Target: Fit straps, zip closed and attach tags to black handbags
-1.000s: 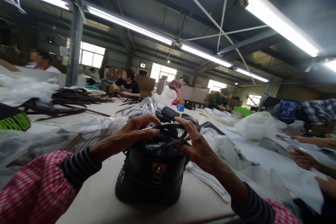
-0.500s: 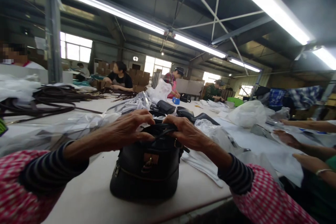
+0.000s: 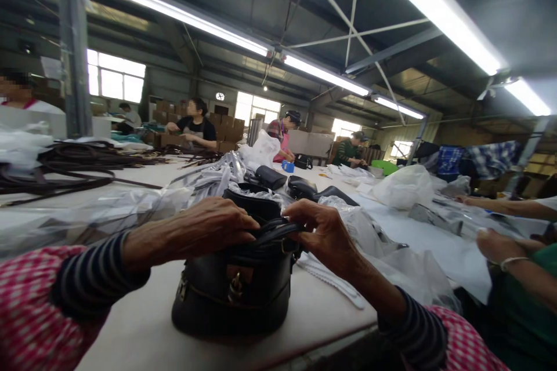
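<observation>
As both hands meet at its top, the black bag [image 3: 230,307] stands upright on the pale table [image 3: 134,324], clasp [image 3: 235,287] to the fore. R hand [image 3: 324,237]: thumb & fingers pinched narrow on the handle straps [image 3: 275,232], nr a buckle [image 3: 288,246]. L hand [image 3: 195,226]: fingertips at the straps' opposite end; whether they grip can't be told, the thumb side being partly hidden. Behind: a black rim [image 3: 256,207], of this bag or another (can't tell). Handling (judged): bag prob. light; body fairly stiff, since it keeps its shape; straps flexible, apt to twist; smooth surface maybe slightly slippery & easily scuffed. Best hold: both straps tog. at mid-length for lifting, or a palm per side wall for steadying, avoiding clasp & zip pull [image 3: 183,291]. Surroundings: plastic film [image 3: 363,229] & white strips [image 3: 335,285] nr the bag, to R; co-worker's hand [image 3: 494,244] well apart, far R.
</observation>
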Motion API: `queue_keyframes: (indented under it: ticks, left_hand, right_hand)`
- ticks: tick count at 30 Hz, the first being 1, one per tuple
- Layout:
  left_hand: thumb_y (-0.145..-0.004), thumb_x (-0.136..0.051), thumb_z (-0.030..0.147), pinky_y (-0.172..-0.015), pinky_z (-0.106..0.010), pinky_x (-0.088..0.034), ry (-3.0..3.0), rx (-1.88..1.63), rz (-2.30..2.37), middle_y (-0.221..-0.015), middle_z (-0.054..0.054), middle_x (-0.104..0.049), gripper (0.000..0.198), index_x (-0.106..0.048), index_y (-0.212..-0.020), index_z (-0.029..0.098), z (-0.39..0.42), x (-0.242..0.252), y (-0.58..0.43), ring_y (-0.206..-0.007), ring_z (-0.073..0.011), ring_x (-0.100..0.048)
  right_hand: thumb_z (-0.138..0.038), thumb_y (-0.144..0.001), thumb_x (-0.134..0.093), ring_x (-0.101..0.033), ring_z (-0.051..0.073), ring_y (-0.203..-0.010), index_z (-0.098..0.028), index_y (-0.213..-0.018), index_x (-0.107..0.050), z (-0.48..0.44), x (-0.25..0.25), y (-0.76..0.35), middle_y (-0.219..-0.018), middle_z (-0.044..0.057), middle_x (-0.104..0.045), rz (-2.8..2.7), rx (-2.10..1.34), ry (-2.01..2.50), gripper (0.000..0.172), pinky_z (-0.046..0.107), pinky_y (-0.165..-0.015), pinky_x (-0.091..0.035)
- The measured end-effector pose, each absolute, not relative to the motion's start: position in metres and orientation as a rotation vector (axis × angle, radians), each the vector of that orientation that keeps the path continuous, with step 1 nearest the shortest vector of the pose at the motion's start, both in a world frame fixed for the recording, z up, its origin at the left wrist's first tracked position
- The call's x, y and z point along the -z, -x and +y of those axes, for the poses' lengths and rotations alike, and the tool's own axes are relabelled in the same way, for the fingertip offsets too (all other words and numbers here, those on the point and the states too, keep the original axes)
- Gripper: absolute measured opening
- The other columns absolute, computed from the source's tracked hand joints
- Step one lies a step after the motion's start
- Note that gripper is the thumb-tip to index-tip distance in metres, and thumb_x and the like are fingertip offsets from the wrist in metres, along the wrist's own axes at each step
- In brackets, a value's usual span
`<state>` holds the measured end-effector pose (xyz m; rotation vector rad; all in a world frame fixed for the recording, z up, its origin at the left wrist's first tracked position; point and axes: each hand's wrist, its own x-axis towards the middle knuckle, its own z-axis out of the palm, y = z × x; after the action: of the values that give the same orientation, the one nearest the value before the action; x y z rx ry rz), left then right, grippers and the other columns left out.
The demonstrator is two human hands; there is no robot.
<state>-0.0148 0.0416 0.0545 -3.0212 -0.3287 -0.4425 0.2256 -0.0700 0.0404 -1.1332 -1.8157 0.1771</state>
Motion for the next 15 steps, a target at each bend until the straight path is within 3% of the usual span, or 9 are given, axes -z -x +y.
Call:
queue_keyframes:
  ticks: [4,7,12,15]
  left_hand:
    - [-0.097,-0.056,0.021,-0.064,-0.029,-0.032,2.905,0.331,-0.359,-0.080,0.003,-0.070,0.020,-0.073,-0.095,0.031,0.051,-0.050,0.006,-0.077,-0.0162,-0.064]
    - [-0.093,-0.059,0.017,-0.067,-0.029,-0.034,2.899,0.291,-0.416,-0.082,0.003,-0.068,0.017,-0.072,-0.090,0.028,0.050,-0.053,0.001,-0.079,-0.0167,-0.064]
    - [-0.099,-0.059,0.032,-0.083,-0.024,-0.042,3.226,0.523,-0.489,-0.107,0.002,-0.071,0.020,-0.072,-0.114,0.028,0.040,-0.067,0.006,-0.097,-0.0160,-0.065]
    - [-0.101,-0.055,0.043,-0.079,-0.021,-0.044,3.346,0.483,-0.391,-0.101,0.001,-0.074,0.029,-0.076,-0.106,0.025,0.039,-0.067,0.009,-0.086,-0.0139,-0.066]
  right_hand:
    - [-0.027,-0.082,-0.079,-0.061,0.015,-0.082,-0.018,-0.097,-0.079,-0.072,-0.050,-0.228,-0.090,0.002,-0.069,-1.923,-0.527,1.065,0.018,0.024,-0.068,-0.046]
    - [-0.029,-0.081,-0.079,-0.061,0.015,-0.080,-0.016,-0.098,-0.079,-0.069,-0.057,-0.233,-0.088,0.002,-0.070,-1.983,-0.660,1.087,0.022,0.023,-0.067,-0.046]
    - [-0.011,-0.080,-0.066,-0.057,0.010,-0.066,-0.017,-0.095,-0.079,-0.053,-0.063,-0.229,-0.076,-0.001,-0.068,-2.195,-0.383,1.312,0.021,0.020,-0.060,-0.041]
    - [-0.005,-0.073,-0.058,-0.051,0.007,-0.053,-0.015,-0.078,-0.073,-0.041,-0.073,-0.220,-0.061,-0.005,-0.059,-2.417,-0.382,1.392,0.019,0.019,-0.051,-0.034]
